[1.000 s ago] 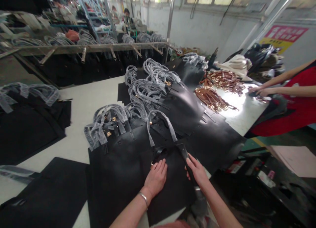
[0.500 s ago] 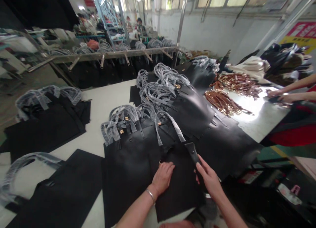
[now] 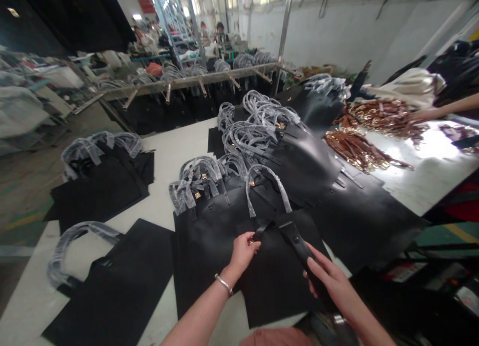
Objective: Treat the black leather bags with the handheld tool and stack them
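Observation:
A black leather bag panel (image 3: 279,281) with a plastic-wrapped handle (image 3: 275,172) lies in front of me. At the panel's upper left part, my left hand (image 3: 245,250) pinches a small black strap (image 3: 264,229), with fingers pressed together. The fingers of my right hand (image 3: 325,270) wrap round a long black tool-like piece (image 3: 295,238), whose wide upper end rests over the panel near the handle's right end. Its lower part is hidden behind the hand.
Stacked black panels with wrapped handles (image 3: 239,131) spread behind. Other panels lie left (image 3: 116,286), (image 3: 101,186). Brown straps with gold buckles (image 3: 364,151) are at the right, where another person's arm (image 3: 445,108) reaches in. A metal rail (image 3: 220,79) crosses behind the table.
My left hand has lifted from lying on the panel and now pinches the strap. The view has shifted, so the scene sits further right. The other person's arm has moved to the brown straps.

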Motion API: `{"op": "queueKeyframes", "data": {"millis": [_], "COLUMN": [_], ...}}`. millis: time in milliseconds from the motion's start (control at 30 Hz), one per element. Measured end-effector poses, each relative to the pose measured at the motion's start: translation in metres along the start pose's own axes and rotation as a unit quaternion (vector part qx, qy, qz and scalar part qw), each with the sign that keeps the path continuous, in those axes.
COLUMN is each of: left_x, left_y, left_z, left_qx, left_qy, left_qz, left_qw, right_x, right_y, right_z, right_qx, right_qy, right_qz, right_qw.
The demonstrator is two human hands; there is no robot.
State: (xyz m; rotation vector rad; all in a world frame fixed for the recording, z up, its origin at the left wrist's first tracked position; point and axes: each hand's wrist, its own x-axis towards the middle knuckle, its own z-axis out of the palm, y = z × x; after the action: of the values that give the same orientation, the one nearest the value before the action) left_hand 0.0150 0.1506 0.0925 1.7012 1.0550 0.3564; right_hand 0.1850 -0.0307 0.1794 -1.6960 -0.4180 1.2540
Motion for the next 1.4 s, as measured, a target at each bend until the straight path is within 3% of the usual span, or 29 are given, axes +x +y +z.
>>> {"op": "queueKeyframes", "data": {"millis": [200, 367, 567, 600, 667, 733, 800, 933, 1167, 1333, 1400], "left_x": [-0.020, -0.034, -0.040, -0.038, -0.032, -0.027, -0.024, -0.028, -0.035, -0.036, -0.037], "left_y": [0.012, 0.016, 0.020, 0.020, 0.019, 0.016, 0.012, 0.011, 0.019, 0.022, 0.025], "left_z": [0.011, 0.017, 0.005, 0.001, -0.004, -0.005, -0.001, 0.010, 0.012, 0.015, 0.017], "left_qx": [-0.129, -0.174, -0.050, -0.062, -0.128, -0.201, -0.249, -0.311, -0.403, -0.379, -0.378], "left_qy": [-0.067, -0.063, 0.129, 0.127, 0.088, 0.040, -0.004, -0.059, -0.068, -0.057, -0.070], "left_qz": [0.011, 0.013, 0.105, 0.092, 0.006, -0.097, -0.151, -0.183, -0.214, -0.216, -0.217], "left_qw": [0.989, 0.983, 0.985, 0.986, 0.988, 0.974, 0.957, 0.931, 0.887, 0.898, 0.897], "right_x": [-0.006, 0.003, -0.002, -0.003, -0.005, -0.005, -0.006, -0.007, -0.004, -0.010, -0.007], "right_y": [-0.008, -0.011, -0.016, -0.014, -0.010, -0.006, -0.003, 0.001, -0.005, -0.006, -0.007], "right_z": [0.012, 0.020, 0.014, 0.013, 0.011, 0.011, 0.012, 0.015, 0.016, 0.014, 0.014], "right_qx": [0.032, 0.062, 0.047, 0.037, 0.025, 0.020, 0.019, 0.019, 0.072, 0.070, 0.067], "right_qy": [-0.120, -0.111, -0.077, -0.067, -0.056, -0.066, -0.087, -0.118, -0.099, -0.138, -0.123], "right_qz": [0.098, 0.092, 0.097, 0.104, 0.109, 0.110, 0.108, 0.116, 0.109, 0.130, 0.123], "right_qw": [0.988, 0.988, 0.991, 0.992, 0.992, 0.992, 0.990, 0.986, 0.987, 0.979, 0.982]}}
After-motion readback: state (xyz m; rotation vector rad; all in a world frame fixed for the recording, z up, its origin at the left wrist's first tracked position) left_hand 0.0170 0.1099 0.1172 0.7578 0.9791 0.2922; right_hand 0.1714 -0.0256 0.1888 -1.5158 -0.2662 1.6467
